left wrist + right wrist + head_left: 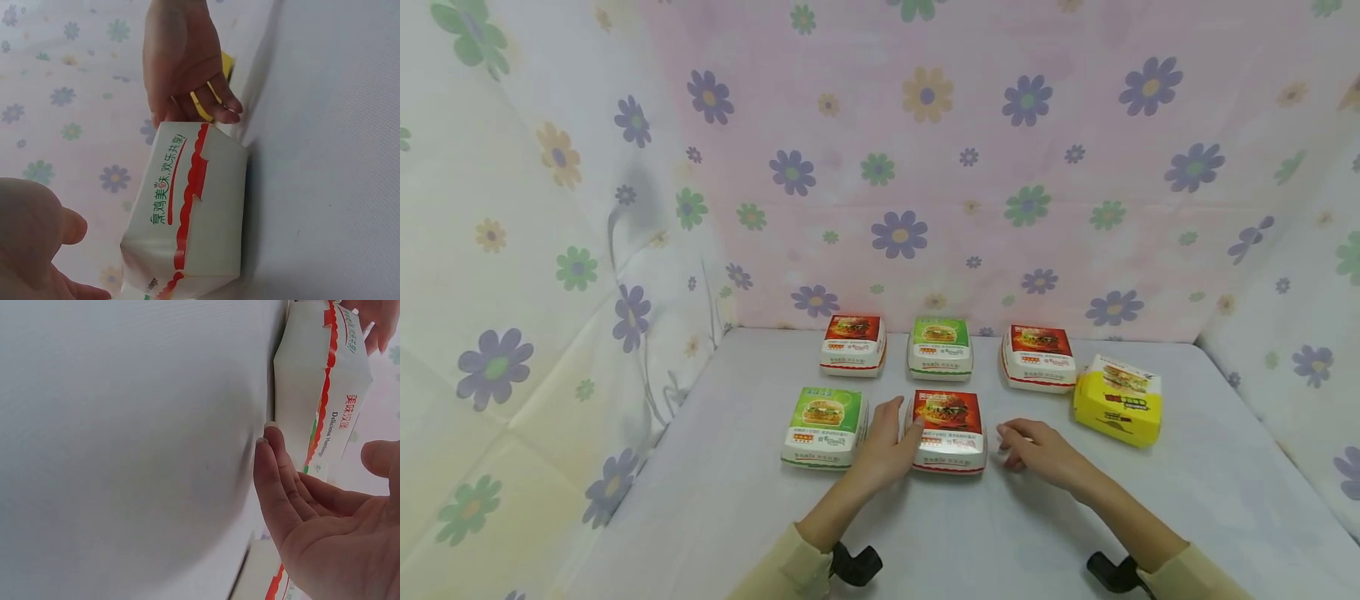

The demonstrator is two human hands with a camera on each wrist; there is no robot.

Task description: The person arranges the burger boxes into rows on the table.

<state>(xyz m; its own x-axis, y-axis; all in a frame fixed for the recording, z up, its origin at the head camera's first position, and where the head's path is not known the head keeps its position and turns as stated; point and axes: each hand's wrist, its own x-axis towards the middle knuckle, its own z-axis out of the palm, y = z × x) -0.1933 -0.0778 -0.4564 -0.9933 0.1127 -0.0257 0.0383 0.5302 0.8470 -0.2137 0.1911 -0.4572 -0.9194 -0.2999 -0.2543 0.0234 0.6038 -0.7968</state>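
A red-topped burger box point(948, 432) sits in the front row on the white tabletop, its lid closed. My left hand point(883, 446) is at its left side, the thumb overlapping the box's edge in the head view. In the left wrist view that hand point(34, 240) shows a gap to the white box wall point(187, 206). Off the box's right side, my right hand point(1041, 450) hovers low with loosely bent fingers and nothing in them. The right wrist view shows its fingertips point(270, 440) near the tabletop, beside the box point(325, 381).
Left of my left hand stands a green-topped burger box point(824, 425). Behind are a red-topped box point(853, 343), another green-topped box point(940, 346) and a second red one point(1038, 357). A yellow burger box point(1118, 400) sits angled at the right. Flowered cloth point(925, 167) hangs around the table.
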